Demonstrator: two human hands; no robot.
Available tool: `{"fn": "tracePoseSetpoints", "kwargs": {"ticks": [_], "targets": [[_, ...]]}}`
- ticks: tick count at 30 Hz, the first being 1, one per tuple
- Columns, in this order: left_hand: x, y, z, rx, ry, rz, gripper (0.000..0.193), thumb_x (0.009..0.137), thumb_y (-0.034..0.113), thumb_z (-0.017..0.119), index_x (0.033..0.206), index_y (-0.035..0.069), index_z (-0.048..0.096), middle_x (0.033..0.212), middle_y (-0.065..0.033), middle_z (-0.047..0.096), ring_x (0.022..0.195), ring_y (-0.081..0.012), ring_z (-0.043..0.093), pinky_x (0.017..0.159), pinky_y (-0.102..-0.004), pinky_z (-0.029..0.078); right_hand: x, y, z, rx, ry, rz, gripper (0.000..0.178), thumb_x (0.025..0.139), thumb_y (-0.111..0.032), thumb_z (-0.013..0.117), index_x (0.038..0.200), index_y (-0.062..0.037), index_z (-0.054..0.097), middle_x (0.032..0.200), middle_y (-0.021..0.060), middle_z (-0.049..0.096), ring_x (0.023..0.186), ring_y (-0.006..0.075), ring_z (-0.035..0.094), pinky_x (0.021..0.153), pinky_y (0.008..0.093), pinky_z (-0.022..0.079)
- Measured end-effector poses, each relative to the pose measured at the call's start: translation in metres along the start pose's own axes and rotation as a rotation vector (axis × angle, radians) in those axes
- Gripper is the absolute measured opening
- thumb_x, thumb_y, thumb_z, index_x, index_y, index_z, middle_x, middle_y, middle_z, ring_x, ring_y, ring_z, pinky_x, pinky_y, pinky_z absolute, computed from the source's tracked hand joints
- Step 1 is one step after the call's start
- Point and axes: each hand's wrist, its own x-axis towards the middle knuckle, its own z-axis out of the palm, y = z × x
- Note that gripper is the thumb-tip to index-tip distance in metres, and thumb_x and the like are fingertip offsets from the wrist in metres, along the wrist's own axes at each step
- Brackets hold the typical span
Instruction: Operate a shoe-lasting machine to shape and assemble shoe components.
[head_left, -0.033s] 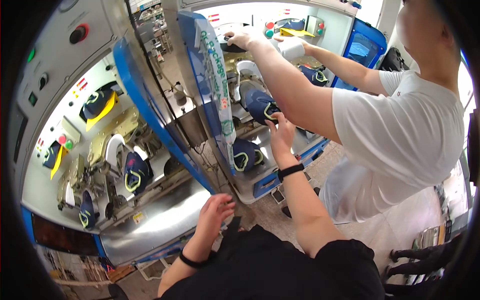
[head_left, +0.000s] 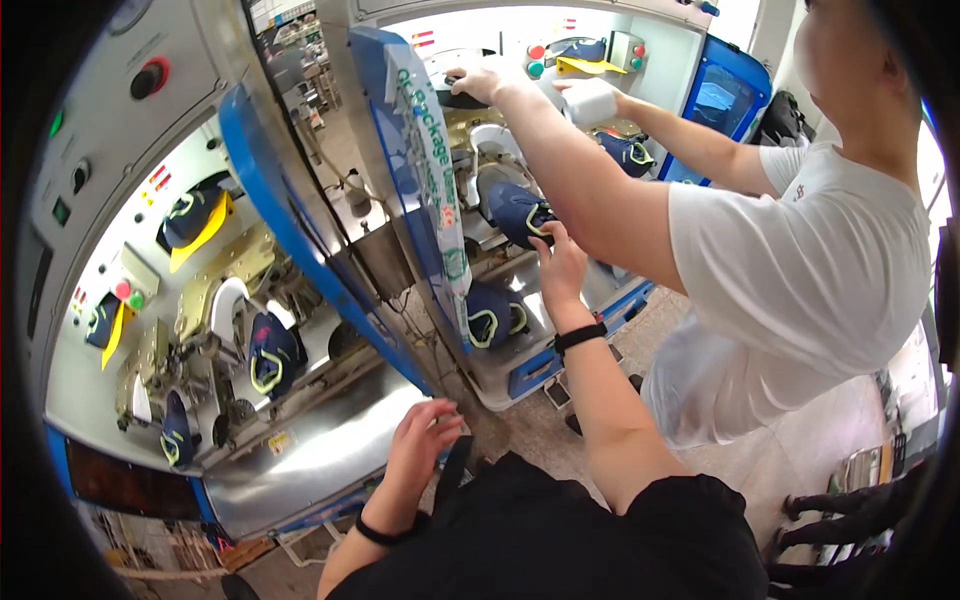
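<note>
While a navy shoe upper [head_left: 520,212] with yellow-green trim sits mounted in the right-hand machine bay [head_left: 600,300], it is touched at its lower edge by the right hand [head_left: 560,265], fingers curled loosely against it; a firm grasp cannot be confirmed. The left hand [head_left: 420,450] is held low and half open, gripping nothing, just beside the steel ledge [head_left: 300,460] of the left bay. Much of the bay's interior is hidden by a co-worker's arm [head_left: 590,180], reaching across to a dark round part [head_left: 462,92] hard to make out.
</note>
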Motion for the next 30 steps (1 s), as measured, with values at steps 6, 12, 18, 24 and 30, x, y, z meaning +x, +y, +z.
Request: {"fn": "tracePoseSetpoints", "kwargs": {"ticks": [6,12,18,24,30], "targets": [[-0.019,0.029,-0.027,0.289,0.008,-0.132,0.024,0.100,0.021,0.049,0.114,0.002,0.056,0.113,-0.0126,0.063,0.101,-0.0235,0.064,0.086,-0.0334,0.051,0.026,-0.002,0.039,-0.274,0.076,-0.023,0.024,0.078,-0.022,0.075,0.097,-0.0166,0.062,0.128,0.0171,0.053,0.105,0.0368,0.054,0.087,0.0425,0.046],[0.034,0.035,0.033,0.469,-0.389,-0.100,0.025,0.101,0.023,0.049,0.113,0.002,0.059,0.114,-0.0097,0.064,0.104,-0.0204,0.064,0.091,-0.0324,0.050,0.020,0.000,0.054,-0.203,0.005,-0.017,0.029,0.071,-0.016,0.079,0.094,-0.0127,0.061,0.129,0.0225,0.050,0.111,0.0393,0.052,0.095,0.0445,0.042],[0.175,0.018,0.128,0.020,-0.102,-0.017,0.042,0.102,0.032,0.045,0.132,0.002,0.045,0.129,-0.0157,0.052,0.107,-0.0289,0.062,0.087,-0.0373,0.052,0.042,0.010,0.049,-0.189,-0.163,-0.055,0.031,0.070,-0.016,0.079,0.094,-0.0114,0.060,0.132,0.0249,0.050,0.110,0.0407,0.052,0.095,0.0441,0.043],[0.287,0.022,0.165,-0.374,-0.088,0.051,0.048,0.099,0.040,0.052,0.130,0.004,0.046,0.125,-0.0144,0.050,0.105,-0.0320,0.058,0.089,-0.0456,0.052,0.049,0.021,0.036,-0.148,-0.282,-0.132,0.030,0.069,-0.013,0.079,0.092,-0.0080,0.062,0.130,0.0243,0.051,0.111,0.0413,0.053,0.092,0.0442,0.046],[0.323,0.019,0.183,-0.420,0.210,0.012,0.035,0.098,0.035,0.056,0.115,0.006,0.053,0.110,-0.0104,0.057,0.098,-0.0252,0.060,0.083,-0.0396,0.054,0.066,0.040,0.036,-0.055,-0.299,-0.139,0.024,0.073,-0.013,0.076,0.090,-0.0046,0.061,0.125,0.0257,0.050,0.112,0.0401,0.053,0.092,0.0426,0.047]]}}
